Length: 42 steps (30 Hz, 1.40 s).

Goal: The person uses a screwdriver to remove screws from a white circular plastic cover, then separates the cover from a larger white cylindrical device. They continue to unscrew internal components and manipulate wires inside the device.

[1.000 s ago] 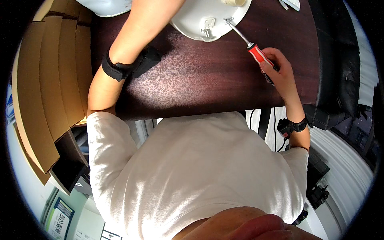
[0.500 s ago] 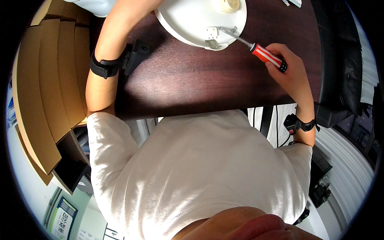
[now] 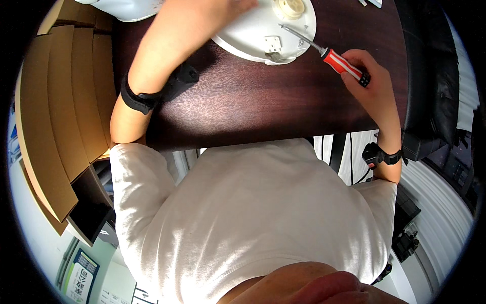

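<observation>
My right hand (image 3: 373, 81) is closed round the red-and-white handle of a screwdriver (image 3: 336, 62). Its metal shaft points up and left over a round white dish-like piece (image 3: 235, 43), the tip above its surface. My left hand (image 3: 228, 14) reaches over the left part of that piece; its fingers are blurred and partly cut off by the top edge, so what they hold cannot be seen. On the white piece lie a small white block with holes (image 3: 272, 44), a bit of metal (image 3: 274, 56) and tiny screws (image 3: 301, 43). A cream round part (image 3: 291, 7) sits farther back.
The white piece rests on a dark reddish-brown table (image 3: 228, 101). A pale plastic object (image 3: 124, 10) stands at the far left. Cardboard (image 3: 55, 111) borders the left side, and a black padded chair (image 3: 430, 76) is to the right. Small white items (image 3: 373, 3) lie at the far right.
My left hand has come down and right into view over the white piece. The white piece has shifted slightly right. My right hand and the screwdriver have moved a little right.
</observation>
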### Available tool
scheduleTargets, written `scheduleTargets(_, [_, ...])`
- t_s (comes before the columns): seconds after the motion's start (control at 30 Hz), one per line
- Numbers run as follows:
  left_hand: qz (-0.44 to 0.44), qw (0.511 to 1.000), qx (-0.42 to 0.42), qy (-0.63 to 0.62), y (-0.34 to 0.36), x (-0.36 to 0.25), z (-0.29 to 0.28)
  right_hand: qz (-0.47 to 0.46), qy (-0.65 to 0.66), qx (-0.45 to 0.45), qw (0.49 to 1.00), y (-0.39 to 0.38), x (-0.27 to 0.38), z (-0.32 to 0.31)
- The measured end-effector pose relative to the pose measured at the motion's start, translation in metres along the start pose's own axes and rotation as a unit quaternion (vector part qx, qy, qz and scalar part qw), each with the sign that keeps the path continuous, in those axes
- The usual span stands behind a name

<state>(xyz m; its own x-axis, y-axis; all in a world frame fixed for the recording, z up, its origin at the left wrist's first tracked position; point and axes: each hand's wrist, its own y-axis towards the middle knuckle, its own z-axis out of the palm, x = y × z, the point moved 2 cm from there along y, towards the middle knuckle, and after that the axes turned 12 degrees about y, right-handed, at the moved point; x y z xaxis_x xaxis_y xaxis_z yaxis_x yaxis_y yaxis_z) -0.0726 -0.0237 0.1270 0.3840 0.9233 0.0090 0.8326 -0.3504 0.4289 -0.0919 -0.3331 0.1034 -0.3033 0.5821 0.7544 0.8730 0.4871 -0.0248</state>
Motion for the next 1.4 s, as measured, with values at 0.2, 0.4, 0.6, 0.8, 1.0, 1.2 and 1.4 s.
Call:
scheduleTargets(0.2, [0.118,0.967,0.113,-0.197,-0.002,-0.014,0.038,-0.018,0.052,-0.009,0.998,0.001,0.005,0.001])
scheduleTargets(0.4, [0.127,0.963,0.101,-0.216,0.000,-0.016,0.045,0.005,0.090,0.010,0.996,-0.003,0.008,-0.004])
scheduleTargets(0.6, [0.130,0.969,0.117,-0.176,-0.002,-0.010,0.050,0.046,0.058,0.040,0.996,-0.007,0.005,-0.013])
scheduleTargets(0.8, [0.113,0.972,0.114,-0.172,0.004,-0.015,0.042,0.048,0.091,-0.016,0.995,-0.013,-0.024,-0.024])
scheduleTargets(1.0, [0.136,0.973,0.138,-0.124,0.014,-0.035,0.048,0.059,0.132,-0.046,0.988,-0.010,-0.043,-0.024])
scheduleTargets(1.2, [0.156,0.960,0.184,-0.143,0.014,-0.038,0.034,0.051,0.156,-0.062,0.985,-0.014,-0.061,-0.024])
scheduleTargets(1.4, [0.219,0.955,0.184,-0.073,-0.026,-0.046,0.029,0.051,0.153,-0.048,0.986,-0.017,-0.066,-0.026])
